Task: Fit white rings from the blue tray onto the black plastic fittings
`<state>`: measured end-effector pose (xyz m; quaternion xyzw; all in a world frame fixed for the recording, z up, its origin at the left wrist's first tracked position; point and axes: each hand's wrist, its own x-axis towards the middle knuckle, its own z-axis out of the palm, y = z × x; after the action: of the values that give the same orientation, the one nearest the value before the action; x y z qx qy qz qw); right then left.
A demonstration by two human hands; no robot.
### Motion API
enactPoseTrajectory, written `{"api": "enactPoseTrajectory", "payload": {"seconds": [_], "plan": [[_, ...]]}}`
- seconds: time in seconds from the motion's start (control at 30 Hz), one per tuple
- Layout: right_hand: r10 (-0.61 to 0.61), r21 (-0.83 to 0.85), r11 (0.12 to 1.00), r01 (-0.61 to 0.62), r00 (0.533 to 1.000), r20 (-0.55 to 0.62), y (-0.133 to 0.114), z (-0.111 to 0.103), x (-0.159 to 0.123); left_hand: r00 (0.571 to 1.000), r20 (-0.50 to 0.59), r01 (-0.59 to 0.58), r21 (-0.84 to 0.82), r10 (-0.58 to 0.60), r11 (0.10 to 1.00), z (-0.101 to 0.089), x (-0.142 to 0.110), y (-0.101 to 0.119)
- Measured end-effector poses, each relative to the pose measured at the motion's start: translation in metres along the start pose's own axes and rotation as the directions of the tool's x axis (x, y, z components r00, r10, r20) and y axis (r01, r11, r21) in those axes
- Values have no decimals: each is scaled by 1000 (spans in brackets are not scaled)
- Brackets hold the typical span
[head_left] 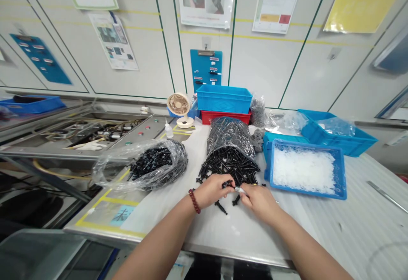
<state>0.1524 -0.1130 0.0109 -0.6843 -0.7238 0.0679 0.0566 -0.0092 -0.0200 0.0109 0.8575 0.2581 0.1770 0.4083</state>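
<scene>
My left hand (214, 190) is closed around a small black plastic part (227, 184), with a red bead bracelet (194, 201) on its wrist. Facing it, my right hand (259, 200) pinches a small white piece (239, 190) that touches the black part. Both hands rest at the near edge of a pile of black plastic parts (230, 165) spilling from an open clear bag. A few loose black parts (220, 207) lie on the table just below my hands.
A second clear bag of black parts (149, 165) lies to the left. A blue tray of white pieces (305, 170) sits to the right, with more blue bins (338, 134) behind. Stacked blue and red bins (223, 101), a small fan (179, 108) and a dropper bottle (168, 130) stand at the back.
</scene>
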Motion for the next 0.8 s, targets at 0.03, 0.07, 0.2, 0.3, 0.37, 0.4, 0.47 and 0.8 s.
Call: {"api": "enactPoseTrajectory", "payload": {"seconds": [0.03,0.07,0.2,0.3,0.37,0.4,0.47,0.8], "plan": [[-2,-4,1000,2,1000,2,-1,0,0,1000,9,-4,4,4,1000,0,0,1],[2,-10,1000,-2,1000,-2,-1,0,0,1000,13,-9,11,9,1000,1,0,1],[44,-35,998,-45,999,-26,-3,1,0,999,20,-39,50,38,998,1,0,5],[75,-33,997,-75,997,-22,-3,0,-1,999,31,-35,53,33,998,1,0,6],[77,-17,997,-77,997,-21,-3,-1,-1,999,29,-24,35,23,999,1,0,4],[68,-5,998,-68,997,-23,-3,-2,-1,999,26,-20,29,19,999,0,0,3],[33,23,999,-32,999,-29,-2,-1,0,1000,17,-23,36,22,999,0,0,0],[2,59,998,0,1000,-30,4,3,1,997,-27,-71,71,73,995,-3,1,-6]]}}
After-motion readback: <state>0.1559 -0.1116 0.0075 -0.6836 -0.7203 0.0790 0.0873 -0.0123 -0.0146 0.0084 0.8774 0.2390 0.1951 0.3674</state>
